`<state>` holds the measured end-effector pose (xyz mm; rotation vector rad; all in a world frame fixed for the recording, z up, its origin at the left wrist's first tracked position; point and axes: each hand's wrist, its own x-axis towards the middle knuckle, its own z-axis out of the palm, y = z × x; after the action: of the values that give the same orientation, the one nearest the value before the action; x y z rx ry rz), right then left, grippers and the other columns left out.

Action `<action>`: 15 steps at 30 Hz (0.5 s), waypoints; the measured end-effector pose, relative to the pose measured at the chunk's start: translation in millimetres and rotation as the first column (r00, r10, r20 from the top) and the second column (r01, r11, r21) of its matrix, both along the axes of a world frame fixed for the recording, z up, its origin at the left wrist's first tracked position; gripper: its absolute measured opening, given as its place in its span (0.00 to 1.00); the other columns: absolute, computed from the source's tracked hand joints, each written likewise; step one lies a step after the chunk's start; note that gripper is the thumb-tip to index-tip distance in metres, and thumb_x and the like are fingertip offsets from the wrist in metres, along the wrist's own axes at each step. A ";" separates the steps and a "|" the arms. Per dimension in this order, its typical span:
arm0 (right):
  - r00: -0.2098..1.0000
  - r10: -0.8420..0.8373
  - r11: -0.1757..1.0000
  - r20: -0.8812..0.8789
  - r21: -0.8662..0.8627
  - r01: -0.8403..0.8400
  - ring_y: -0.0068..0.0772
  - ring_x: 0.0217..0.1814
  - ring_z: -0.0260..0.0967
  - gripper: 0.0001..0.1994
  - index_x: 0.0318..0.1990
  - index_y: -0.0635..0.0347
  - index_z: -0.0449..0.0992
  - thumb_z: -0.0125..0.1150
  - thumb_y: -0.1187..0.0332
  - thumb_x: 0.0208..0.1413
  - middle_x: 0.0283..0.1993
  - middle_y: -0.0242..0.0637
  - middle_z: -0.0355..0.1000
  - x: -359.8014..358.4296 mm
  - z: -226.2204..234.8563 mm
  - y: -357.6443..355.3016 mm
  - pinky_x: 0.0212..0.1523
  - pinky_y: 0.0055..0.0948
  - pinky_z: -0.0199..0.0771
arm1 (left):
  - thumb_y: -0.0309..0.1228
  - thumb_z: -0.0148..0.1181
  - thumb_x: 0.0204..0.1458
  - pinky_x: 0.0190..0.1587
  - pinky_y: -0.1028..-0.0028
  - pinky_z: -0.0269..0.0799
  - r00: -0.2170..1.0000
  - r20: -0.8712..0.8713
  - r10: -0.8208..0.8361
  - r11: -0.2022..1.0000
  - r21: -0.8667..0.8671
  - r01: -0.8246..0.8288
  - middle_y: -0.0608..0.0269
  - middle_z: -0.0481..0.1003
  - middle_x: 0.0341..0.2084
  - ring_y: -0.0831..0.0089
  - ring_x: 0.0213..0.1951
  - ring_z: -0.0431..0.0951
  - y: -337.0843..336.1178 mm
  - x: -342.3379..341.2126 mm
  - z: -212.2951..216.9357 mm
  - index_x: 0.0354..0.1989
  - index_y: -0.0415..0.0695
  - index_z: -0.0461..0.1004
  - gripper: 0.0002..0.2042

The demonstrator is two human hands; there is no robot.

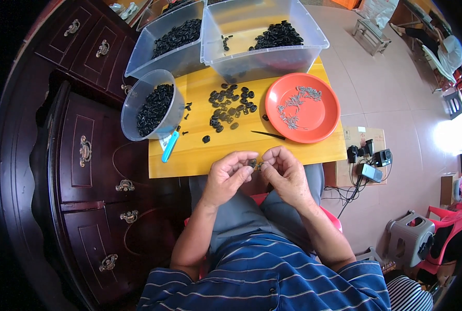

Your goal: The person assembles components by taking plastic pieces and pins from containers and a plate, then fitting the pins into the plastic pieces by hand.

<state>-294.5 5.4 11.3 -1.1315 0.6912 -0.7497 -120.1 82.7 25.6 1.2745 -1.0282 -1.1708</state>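
Observation:
Just past the table's near edge, my left hand (225,178) pinches a small dark oval piece (252,163) between thumb and fingers. Close beside it, my right hand (289,179) is closed in a pinch at a tiny part, too small to make out. The fingertips of both hands nearly meet. Ahead of them, a loose group of black oval pieces (225,106) lies on the yellow tabletop (189,155). To the right, an orange-red plate (314,127) holds many small silvery pins (293,101). A thin black pointed tool (268,135) rests next to the plate.
A round clear tub (129,132) of black parts stands left, near a blue-handled tool (169,147). Two clear bins (184,57) (264,54) with black parts stand at the back. Dark wooden drawers (85,150) flank the left. Cabled devices (370,171) lie on cardboard at right.

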 end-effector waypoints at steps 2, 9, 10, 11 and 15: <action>1.000 0.000 1.000 -0.015 -0.011 0.000 0.11 0.35 0.66 0.06 0.45 0.63 0.72 0.59 0.79 0.62 0.35 0.24 0.71 -0.4 -1.0 -0.8 0.36 0.15 0.68 | 0.22 0.59 0.61 0.38 0.83 0.73 1.000 -0.004 0.004 1.000 -0.004 -0.004 0.71 0.74 0.36 0.86 0.33 0.73 -1.4 -0.4 -0.6 0.56 0.38 0.76 0.15; 1.000 0.021 1.000 -0.010 -0.023 -0.021 0.11 0.36 0.66 0.06 0.44 0.62 0.72 0.59 0.79 0.61 0.35 0.24 0.71 -1.0 -5.7 -1.9 0.36 0.15 0.68 | 0.17 0.61 0.56 0.34 0.82 0.70 0.975 0.222 -0.016 0.996 -0.079 0.034 0.68 0.72 0.32 0.84 0.30 0.72 -6.7 -1.3 2.1 0.52 0.37 0.78 0.15; 1.000 0.022 0.999 -0.009 -0.025 -0.022 0.11 0.36 0.66 0.06 0.44 0.62 0.72 0.59 0.79 0.61 0.35 0.24 0.71 -0.8 -5.6 -1.9 0.36 0.15 0.68 | 0.17 0.61 0.55 0.34 0.82 0.70 0.971 0.238 -0.022 0.996 -0.078 0.041 0.67 0.73 0.32 0.84 0.30 0.72 -6.9 -1.2 3.0 0.52 0.38 0.79 0.16; 1.000 0.019 1.000 0.007 -0.005 -0.019 0.11 0.36 0.66 0.06 0.44 0.62 0.72 0.59 0.79 0.61 0.35 0.24 0.71 -0.6 -5.3 -1.8 0.36 0.15 0.68 | 0.17 0.61 0.55 0.34 0.82 0.70 0.971 0.238 -0.021 0.996 -0.080 0.041 0.67 0.73 0.32 0.84 0.30 0.72 -7.2 -2.0 4.0 0.52 0.38 0.79 0.16; 0.996 0.025 0.996 0.089 0.085 -0.033 0.11 0.37 0.67 0.06 0.44 0.61 0.71 0.59 0.79 0.62 0.35 0.24 0.71 -0.8 -2.7 -2.0 0.38 0.15 0.68 | 0.17 0.61 0.55 0.34 0.81 0.70 0.952 0.306 -0.012 0.995 -0.095 0.043 0.66 0.73 0.33 0.83 0.30 0.72 -8.1 -3.3 8.7 0.53 0.39 0.79 0.16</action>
<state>-295.3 3.4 8.6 -1.0221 0.6261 -0.7335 -123.4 74.6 34.4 1.3919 -1.3186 -0.9460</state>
